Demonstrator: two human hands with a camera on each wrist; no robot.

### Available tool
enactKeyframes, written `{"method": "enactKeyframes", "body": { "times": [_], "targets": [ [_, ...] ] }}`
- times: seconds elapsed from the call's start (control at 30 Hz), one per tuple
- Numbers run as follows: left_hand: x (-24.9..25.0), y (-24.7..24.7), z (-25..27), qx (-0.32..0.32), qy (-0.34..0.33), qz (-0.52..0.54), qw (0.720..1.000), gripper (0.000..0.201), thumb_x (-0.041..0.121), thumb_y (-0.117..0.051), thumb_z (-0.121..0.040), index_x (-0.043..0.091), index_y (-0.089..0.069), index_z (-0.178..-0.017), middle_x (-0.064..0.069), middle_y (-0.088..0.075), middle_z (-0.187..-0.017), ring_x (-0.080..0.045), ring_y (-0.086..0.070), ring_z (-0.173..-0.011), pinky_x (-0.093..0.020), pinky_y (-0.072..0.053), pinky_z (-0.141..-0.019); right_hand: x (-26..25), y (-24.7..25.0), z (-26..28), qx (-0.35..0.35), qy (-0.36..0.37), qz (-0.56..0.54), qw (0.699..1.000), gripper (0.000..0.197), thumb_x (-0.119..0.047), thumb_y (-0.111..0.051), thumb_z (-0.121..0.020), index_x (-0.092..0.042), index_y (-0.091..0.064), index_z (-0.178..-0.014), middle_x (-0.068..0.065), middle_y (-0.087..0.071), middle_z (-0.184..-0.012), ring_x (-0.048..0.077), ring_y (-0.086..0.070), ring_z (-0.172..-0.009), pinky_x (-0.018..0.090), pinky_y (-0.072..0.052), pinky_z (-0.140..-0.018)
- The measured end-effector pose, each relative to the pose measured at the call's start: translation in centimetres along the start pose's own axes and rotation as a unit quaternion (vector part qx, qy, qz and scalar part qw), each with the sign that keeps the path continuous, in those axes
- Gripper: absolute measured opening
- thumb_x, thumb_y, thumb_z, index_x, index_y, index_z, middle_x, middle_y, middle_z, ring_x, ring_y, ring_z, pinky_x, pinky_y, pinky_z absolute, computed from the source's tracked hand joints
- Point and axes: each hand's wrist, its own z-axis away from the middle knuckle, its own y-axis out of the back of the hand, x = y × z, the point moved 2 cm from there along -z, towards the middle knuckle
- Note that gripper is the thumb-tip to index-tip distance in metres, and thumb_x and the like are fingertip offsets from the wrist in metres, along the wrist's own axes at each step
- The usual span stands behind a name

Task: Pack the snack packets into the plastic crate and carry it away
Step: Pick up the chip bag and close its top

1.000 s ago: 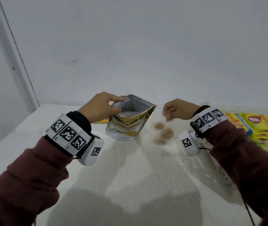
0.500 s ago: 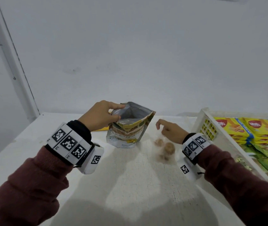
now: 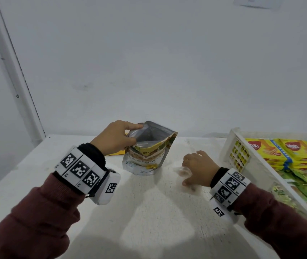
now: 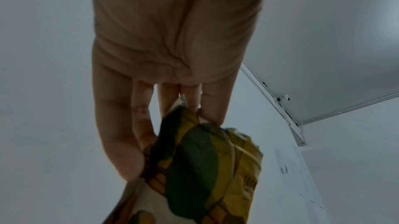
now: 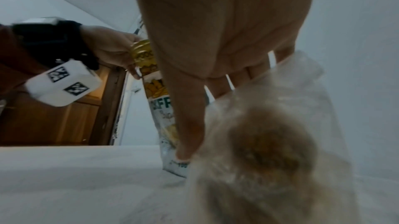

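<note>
**Open pouch held upright, clear bag under the other hand**

So the left hand [image 3: 116,137] is up at the top left edge of the stand-up pouch [image 3: 147,152], thumb and fingers pinching the rim so the mouth gapes open and the silver lining shows. The pouch stands upright on the white table [image 3: 149,212], toward the far side near the wall. A bit of something yellow [image 3: 115,152] pokes out flat behind that hand.

The right hand [image 3: 199,168] is low, palm down, knuckles toward the camera, fingers curled around a clear plastic bag [image 3: 183,173] with brownish snack pieces in it. From the right wrist view the bag [image 5: 270,142] sits right against the fingers [image 5: 190,116], touching the tabletop, just right of the pouch.

The white plastic crate [image 3: 246,156] sits at the right edge, its near wall just beside the right wrist, packed with yellow wafer packets [image 3: 279,152] and greenish ones nearer. The near middle of the table is bare, the wall close behind the pouch.
</note>
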Motion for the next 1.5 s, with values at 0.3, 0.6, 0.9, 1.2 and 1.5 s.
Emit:
{"method": "enactKeyframes", "body": {
  "times": [0.3, 0.6, 0.9, 1.2, 1.5],
  "targets": [
    [0.4, 0.3, 0.1, -0.006, -0.002, 0.014, 1.0, 0.046, 0.0, -0.054, -0.084, 0.022, -0.058, -0.125, 0.006, -0.055, -0.11, -0.029, -0.064, -0.071, -0.027, -0.057, -0.064, 0.3, -0.3, 0.8, -0.077, -0.055, -0.132, 0.987, 0.041, -0.018, -0.061, -0.081, -0.021, -0.048, -0.12, 0.003, -0.057, -0.114, 0.021, -0.057, -0.103, 0.026, -0.042, -0.077],
    [-0.3, 1.3, -0.2, -0.006, 0.014, 0.04, 0.999, 0.043, 0.004, -0.054, -0.085, 0.022, -0.059, -0.124, 0.019, -0.053, -0.043, -0.013, -0.052, -0.049, -0.016, -0.051, -0.052, 2.2, 13.8, 3.4, 0.378, -0.05, -0.284, 0.88, 0.05, -0.01, -0.062, -0.079, -0.01, -0.043, -0.126, 0.001, -0.058, -0.091, 0.025, -0.06, -0.079, 0.026, -0.042, -0.067],
    [-1.4, 2.7, 0.3, -0.02, 0.015, 0.101, 0.995, 0.023, -0.001, -0.054, -0.085, 0.017, -0.064, -0.095, 0.008, -0.062, -0.09, -0.008, -0.063, -0.067, -0.027, -0.057, -0.059, -5.9, 13.7, -1.7, 0.373, 0.189, -0.392, 0.819, 0.033, -0.005, -0.062, -0.072, -0.006, -0.057, -0.104, -0.025, -0.051, -0.096, -0.011, -0.052, -0.088, 0.007, -0.041, -0.079],
    [-2.2, 3.3, 0.5, -0.033, 0.003, 0.117, 0.993, 0.035, -0.001, -0.054, -0.085, 0.013, -0.063, -0.116, 0.008, -0.063, -0.108, -0.004, -0.062, -0.064, -0.019, -0.056, -0.055, -7.7, 13.4, -2.2, 0.191, 0.175, -0.22, 0.941, 0.062, -0.057, -0.04, -0.074, -0.013, -0.06, -0.112, -0.004, -0.063, -0.096, 0.015, -0.057, -0.083, 0.03, -0.043, -0.083],
    [-2.4, 2.9, 0.1, 0.01, -0.015, 0.126, 0.992, 0.047, -0.009, -0.043, -0.083, 0.008, -0.059, -0.123, 0.003, -0.062, -0.102, 0.002, -0.059, -0.045, -0.013, -0.05, -0.046, -10.9, 11.5, -4.7, 0.099, 0.108, 0.03, 0.989, 0.036, -0.051, -0.055, -0.083, -0.021, -0.064, -0.101, -0.003, -0.066, -0.104, 0.02, -0.051, -0.111, 0.035, -0.017, -0.106]
  ]
}}
